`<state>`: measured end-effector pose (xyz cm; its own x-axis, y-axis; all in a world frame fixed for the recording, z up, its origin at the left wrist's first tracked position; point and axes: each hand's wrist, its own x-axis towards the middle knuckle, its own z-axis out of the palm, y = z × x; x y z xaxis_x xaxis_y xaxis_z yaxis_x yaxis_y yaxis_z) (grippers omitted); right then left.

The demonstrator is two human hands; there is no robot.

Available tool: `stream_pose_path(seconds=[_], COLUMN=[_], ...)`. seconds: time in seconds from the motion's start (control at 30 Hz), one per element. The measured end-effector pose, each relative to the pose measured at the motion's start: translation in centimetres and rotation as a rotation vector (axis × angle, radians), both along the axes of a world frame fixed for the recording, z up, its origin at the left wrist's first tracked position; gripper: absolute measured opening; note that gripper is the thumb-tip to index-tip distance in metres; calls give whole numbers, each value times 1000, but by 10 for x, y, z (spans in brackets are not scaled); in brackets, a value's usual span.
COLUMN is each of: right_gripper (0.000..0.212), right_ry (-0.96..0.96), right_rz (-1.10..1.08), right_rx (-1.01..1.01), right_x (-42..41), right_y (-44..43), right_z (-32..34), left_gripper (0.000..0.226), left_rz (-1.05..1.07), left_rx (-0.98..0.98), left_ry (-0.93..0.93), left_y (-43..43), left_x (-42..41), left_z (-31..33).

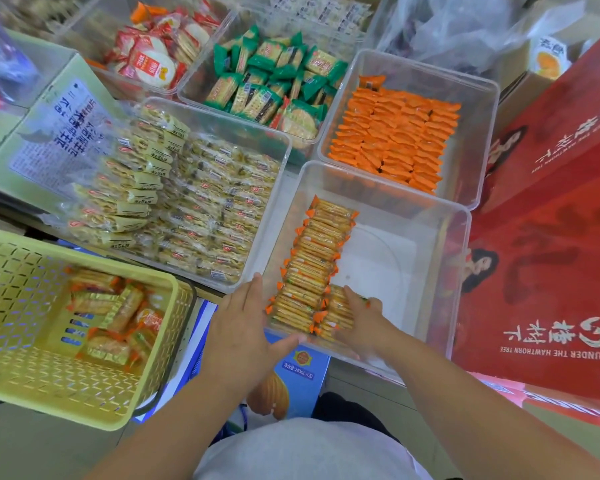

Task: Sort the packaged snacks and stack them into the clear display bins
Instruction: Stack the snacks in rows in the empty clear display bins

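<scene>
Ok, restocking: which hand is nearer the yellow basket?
Left. The left hand is at the bin's corner beside the basket; the right hand holds packets inside the bin.

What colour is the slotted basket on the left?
Pale yellow-green; the basket shows best in the head view, the only one.

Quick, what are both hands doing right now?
Left hand: open, straight fingers pressing the clear plastic bin at its near-left corner.
Right hand: grips orange-edged cracker packets inside that bin.
</scene>
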<state>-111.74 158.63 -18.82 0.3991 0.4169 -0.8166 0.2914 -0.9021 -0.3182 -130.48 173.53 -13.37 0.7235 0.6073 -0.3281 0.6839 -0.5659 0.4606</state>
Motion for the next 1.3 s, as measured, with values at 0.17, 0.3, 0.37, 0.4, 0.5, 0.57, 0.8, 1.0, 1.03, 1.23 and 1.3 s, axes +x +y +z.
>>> stream_pose_path(seconds=[0.17, 0.3, 0.37, 0.4, 0.5, 0.57, 0.8, 1.0, 1.03, 1.23, 1.3], right_gripper=[92, 101, 104, 103, 97, 94, 71, 32, 28, 29, 30], right_ry=[8, -2, -31, -42, -98, -181, -577, -527, -482, -417, -435], right_rz=[-30, 32, 102, 126, 143, 138, 16, -30, -35, 271, 454], right_rx=[21, -26, -98, -137, -217, -223, 71, 640, 672, 609, 486], right_x=[-3, 2, 5, 6, 6, 0, -69, -186, -201, -246, -246], right_y=[5, 5, 6, 6, 3, 1, 38, 105, 116, 172, 189], right_z=[2, 8, 13, 16, 26, 33, 67, 109, 114, 125, 123], left_gripper=[124, 117, 104, 95, 68, 48, 19, 58, 66, 91, 99], left_rz=[35, 5, -35, -54, -105, -139, -12, -107, -152, -407, -426], left_rx=[-27, -12, -1, -11, -27, 76, 143, 87, 94, 120, 100], left_ry=[-23, -7, -30, -59, -175, -282, -364, 229, 294, 448, 484], left_y=[1, -4, -4, -4, 5, 18, 120, 231, 243, 276, 279], left_x=[1, 0, -5, -10, -31, -49, -125, -160, -161, -161, -162], left_z=[0, 3, 7, 11, 30, 41, 51, 16, 12, -16, -24])
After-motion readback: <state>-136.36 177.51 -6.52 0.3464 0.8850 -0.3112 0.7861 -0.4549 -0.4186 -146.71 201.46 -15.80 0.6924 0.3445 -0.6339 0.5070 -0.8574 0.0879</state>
